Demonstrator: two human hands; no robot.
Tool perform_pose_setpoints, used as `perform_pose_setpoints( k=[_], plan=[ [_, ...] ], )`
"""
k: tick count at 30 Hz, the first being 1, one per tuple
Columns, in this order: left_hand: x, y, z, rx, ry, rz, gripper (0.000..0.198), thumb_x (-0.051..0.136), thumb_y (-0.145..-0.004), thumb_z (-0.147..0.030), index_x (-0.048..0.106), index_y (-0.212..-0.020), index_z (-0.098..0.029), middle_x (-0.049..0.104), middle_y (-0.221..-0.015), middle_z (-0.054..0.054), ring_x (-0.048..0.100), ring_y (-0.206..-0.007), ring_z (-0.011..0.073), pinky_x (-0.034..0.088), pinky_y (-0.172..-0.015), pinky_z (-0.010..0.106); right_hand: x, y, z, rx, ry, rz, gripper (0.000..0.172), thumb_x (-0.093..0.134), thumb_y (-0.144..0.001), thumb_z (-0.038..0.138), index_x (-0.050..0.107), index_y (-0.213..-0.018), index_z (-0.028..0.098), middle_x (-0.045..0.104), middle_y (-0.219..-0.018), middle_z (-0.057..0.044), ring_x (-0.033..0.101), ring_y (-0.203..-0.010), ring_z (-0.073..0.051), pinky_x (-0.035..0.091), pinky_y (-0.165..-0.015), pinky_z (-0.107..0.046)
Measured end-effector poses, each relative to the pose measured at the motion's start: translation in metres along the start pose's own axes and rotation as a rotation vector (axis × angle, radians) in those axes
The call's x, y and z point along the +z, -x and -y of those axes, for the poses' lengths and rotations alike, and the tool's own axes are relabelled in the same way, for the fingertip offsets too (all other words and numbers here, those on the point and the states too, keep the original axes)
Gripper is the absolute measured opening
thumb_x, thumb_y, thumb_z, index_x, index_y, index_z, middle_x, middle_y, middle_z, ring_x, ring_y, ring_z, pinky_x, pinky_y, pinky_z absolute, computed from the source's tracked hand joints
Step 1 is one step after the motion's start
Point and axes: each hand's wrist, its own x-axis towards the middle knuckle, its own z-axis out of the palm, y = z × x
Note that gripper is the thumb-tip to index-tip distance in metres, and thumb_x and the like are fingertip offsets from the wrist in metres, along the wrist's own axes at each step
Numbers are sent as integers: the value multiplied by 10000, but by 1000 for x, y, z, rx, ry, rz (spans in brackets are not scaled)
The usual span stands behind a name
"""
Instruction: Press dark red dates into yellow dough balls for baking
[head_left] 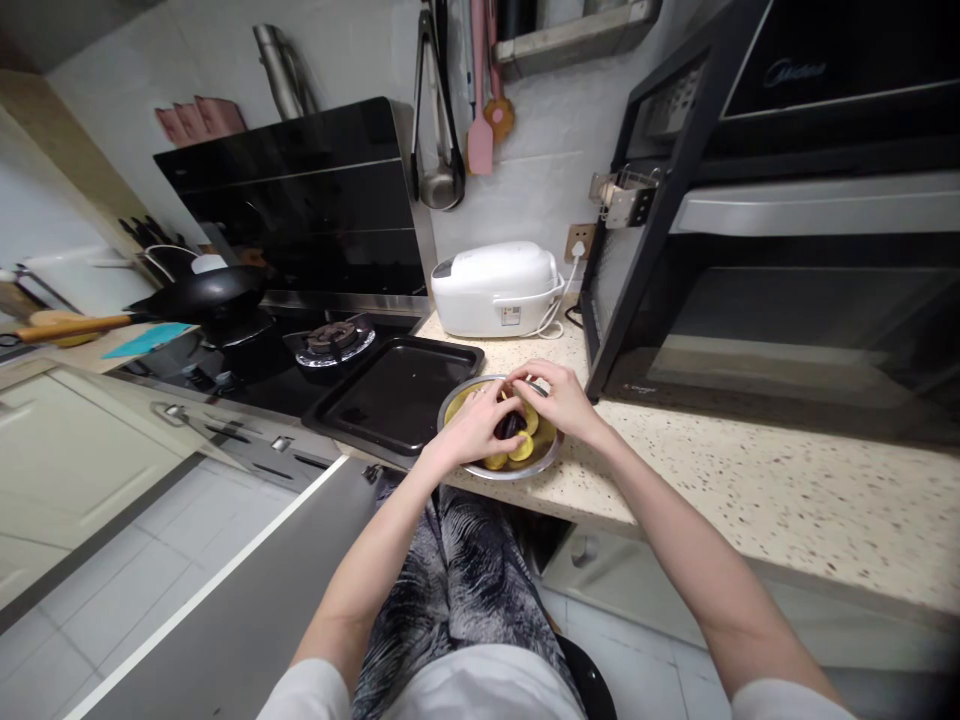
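A round metal bowl [501, 474] stands at the front edge of the speckled counter, holding yellow pieces [520, 446] and something dark purple. Over the bowl's left part is my left hand [484, 422], its fingers curved round a dark piece [511, 424]. My right hand [553, 398] reaches in from the right, its fingers bent close together above the bowl and near my left fingertips. What my right fingers hold, if anything, is too small to make out. Just left of the bowl lies a black baking tray [397, 395].
A white appliance [495, 290] sits behind the bowl, its cord at the wall socket. A large oven [795, 330] stands right. The stove burner [332, 342] and black wok [210, 295] are left. A cabinet door [247, 600] stands open below.
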Motion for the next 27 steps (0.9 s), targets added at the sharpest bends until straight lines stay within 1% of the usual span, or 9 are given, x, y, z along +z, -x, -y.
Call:
perform_pose_setpoints(
  k=[4,6,10,14,19,21,23,25,27],
  plan=[
    [3,-7,1,-5,-74,22,331,733,-871,-333,660,-1179,-236,575,-1375,159,577,-1233,348,501,-1078,524,1,1,-2,4,-1,0,158,605,-913,146,743,-905,224,773,-930,-40,720,-910,-213,556,-869,-364],
    [6,-9,2,-16,-82,10,319,730,-867,-345,659,-1161,-242,595,-1348,148,579,-1220,346,504,-1075,530,1,1,-2,5,1,-4,152,609,-912,154,744,-903,224,775,-932,-43,721,-911,-216,559,-872,-370],
    [8,-8,2,-18,-52,-41,285,713,-878,-379,651,-1111,-227,606,-1320,156,579,-1204,351,526,-1040,530,1,0,-1,-5,0,-8,149,610,-910,156,742,-891,223,775,-926,-41,719,-903,-213,559,-874,-371],
    [8,-6,1,-6,-42,-66,246,691,-905,-345,634,-1116,-232,594,-1352,148,576,-1224,337,521,-1051,504,0,0,1,-12,-6,5,158,600,-913,144,736,-894,221,775,-929,-43,716,-905,-211,556,-870,-369],
    [9,-6,3,-45,12,-73,228,703,-888,-311,638,-1096,-245,639,-1286,121,620,-1185,327,531,-1035,489,0,0,2,-5,-4,1,157,598,-910,150,735,-893,225,771,-926,-40,714,-903,-213,560,-868,-373],
    [8,-6,3,-49,59,-81,244,694,-891,-305,635,-1121,-249,630,-1324,118,629,-1197,314,527,-1050,473,0,0,3,-3,-4,-7,158,598,-909,152,738,-895,224,769,-925,-40,716,-905,-212,561,-866,-369],
    [6,-7,4,-45,139,-113,248,687,-891,-284,631,-1130,-250,628,-1337,110,632,-1204,294,524,-1062,448,-1,0,3,-3,-3,-17,160,599,-910,154,742,-903,225,769,-921,-38,716,-896,-211,563,-855,-365],
    [5,-8,7,-60,251,-170,209,683,-889,-270,627,-1088,-237,661,-1237,97,653,-1138,268,542,-1020,409,-1,0,2,-5,-4,-28,165,601,-912,151,747,-926,228,772,-929,-37,716,-887,-210,566,-851,-366],
    [4,-9,10,-130,410,-236,147,664,-914,-305,601,-1016,-219,676,-1046,62,681,-976,229,576,-880,354,-1,-1,1,-6,-6,-35,171,603,-914,149,751,-937,231,775,-937,-36,717,-893,-211,567,-860,-370]
  ],
)
